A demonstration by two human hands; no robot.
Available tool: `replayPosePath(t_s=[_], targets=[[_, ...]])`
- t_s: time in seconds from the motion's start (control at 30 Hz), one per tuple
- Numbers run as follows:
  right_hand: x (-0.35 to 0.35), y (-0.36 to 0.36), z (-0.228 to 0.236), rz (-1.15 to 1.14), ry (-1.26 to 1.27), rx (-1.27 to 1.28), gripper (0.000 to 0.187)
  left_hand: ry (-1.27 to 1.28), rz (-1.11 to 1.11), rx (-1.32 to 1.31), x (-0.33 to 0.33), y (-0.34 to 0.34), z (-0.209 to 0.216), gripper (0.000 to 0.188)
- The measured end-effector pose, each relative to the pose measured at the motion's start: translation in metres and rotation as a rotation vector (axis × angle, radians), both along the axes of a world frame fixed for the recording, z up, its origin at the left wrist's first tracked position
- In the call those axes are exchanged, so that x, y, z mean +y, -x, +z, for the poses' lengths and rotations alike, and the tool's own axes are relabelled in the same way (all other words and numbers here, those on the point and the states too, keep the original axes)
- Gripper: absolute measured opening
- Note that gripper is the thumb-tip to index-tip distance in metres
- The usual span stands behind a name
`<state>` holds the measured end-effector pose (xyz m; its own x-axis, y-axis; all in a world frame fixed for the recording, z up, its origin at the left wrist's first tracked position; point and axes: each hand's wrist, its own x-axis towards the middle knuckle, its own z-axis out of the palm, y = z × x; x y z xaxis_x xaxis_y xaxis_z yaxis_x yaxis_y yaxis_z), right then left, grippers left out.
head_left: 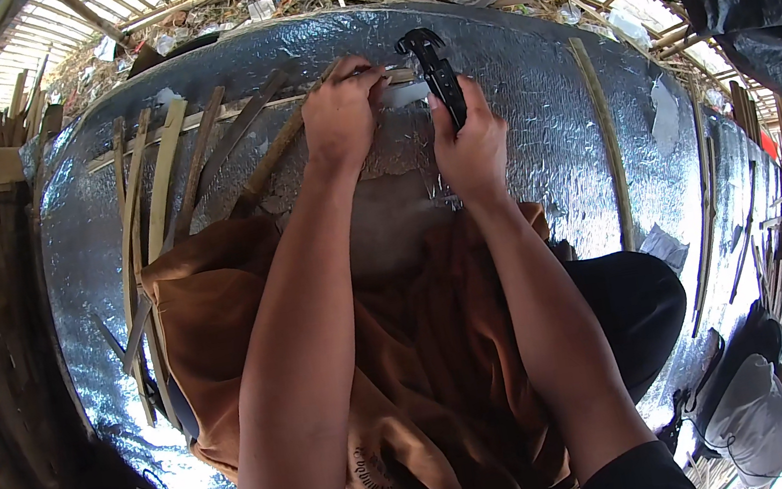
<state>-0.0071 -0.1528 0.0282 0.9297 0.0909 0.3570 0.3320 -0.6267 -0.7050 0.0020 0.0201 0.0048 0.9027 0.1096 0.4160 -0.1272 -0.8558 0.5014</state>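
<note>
My left hand (338,116) is closed in a pinch above a bamboo strip that lies crosswise. Something thin and dark shows at its fingertips, too small to name. My right hand (477,141) is wrapped round the handle of a black tool with a hooked, hammer-like head (421,41), held upright just right of the left hand. A pale, blurred patch (404,95) shows between the two hands; I cannot tell what it is. The crosswise bamboo strip (208,118) stretches left from the hands, across several other strips. Brown cloth (406,343) covers my lap below.
Silvery foil sheeting (532,102) spreads under the work. More bamboo strips (161,183) lie at the left, and a single strip (604,142) lies at the right. A grey-white bag (756,418) sits at the lower right. Dark bamboo poles (3,323) border the left side.
</note>
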Motion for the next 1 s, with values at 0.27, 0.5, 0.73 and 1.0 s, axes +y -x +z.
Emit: replayPosePath(t_s=[0.27,0.5,0.73,1.0], targets=[[0.001,0.001,0.006,0.000,0.013,0.040,0.024,-0.022,-0.026,-0.045,0.000,-0.005,-0.004,0.011],[0.000,-0.001,0.004,0.020,0.006,0.021,0.023,-0.059,-0.048,-0.097,-0.001,-0.006,-0.008,0.010],[0.001,0.000,0.004,-0.041,-0.020,0.046,0.023,-0.065,-0.053,-0.070,-0.003,-0.005,-0.004,0.011],[-0.004,-0.003,0.001,-0.035,-0.025,0.018,0.024,-0.016,-0.063,-0.007,-0.003,0.007,0.003,0.028]])
